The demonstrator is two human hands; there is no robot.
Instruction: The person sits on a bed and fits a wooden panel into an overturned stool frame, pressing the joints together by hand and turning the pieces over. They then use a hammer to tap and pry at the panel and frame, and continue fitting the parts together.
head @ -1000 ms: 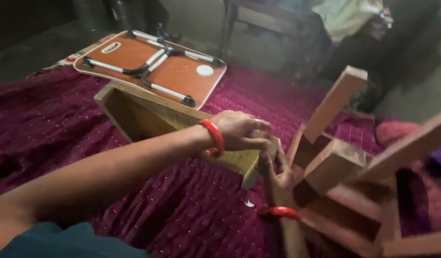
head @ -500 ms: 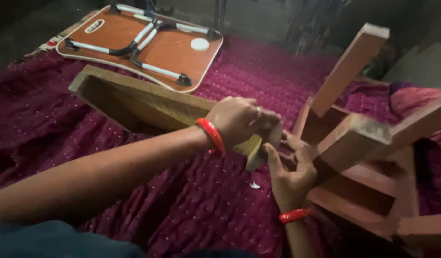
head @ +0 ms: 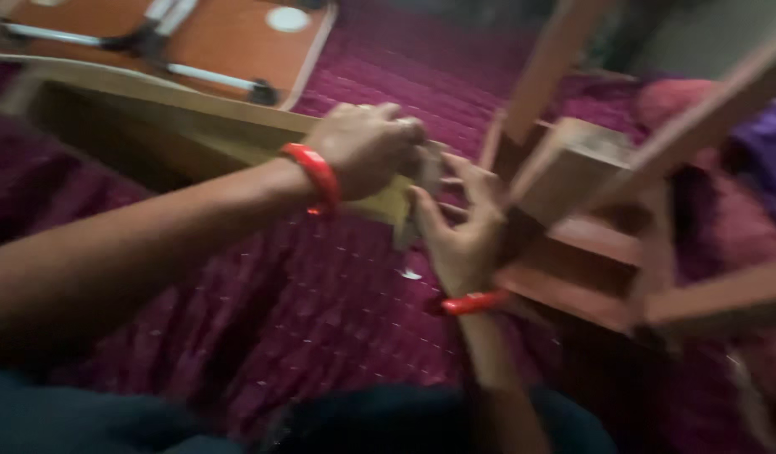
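Wooden box frame (head: 152, 126) lies on the maroon cloth (head: 320, 303); left hand (head: 367, 147) clenched on its near-right corner, right hand (head: 463, 227) open beside it, joining unfinished

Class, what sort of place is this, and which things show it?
Probably a room in a home: a maroon patterned cloth covers the floor or bed, with a folding lap table and a wooden frame on it.

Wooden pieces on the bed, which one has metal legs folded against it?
The orange-brown folding table at the top left; it lies beyond the plain wooden frame under the left hand.
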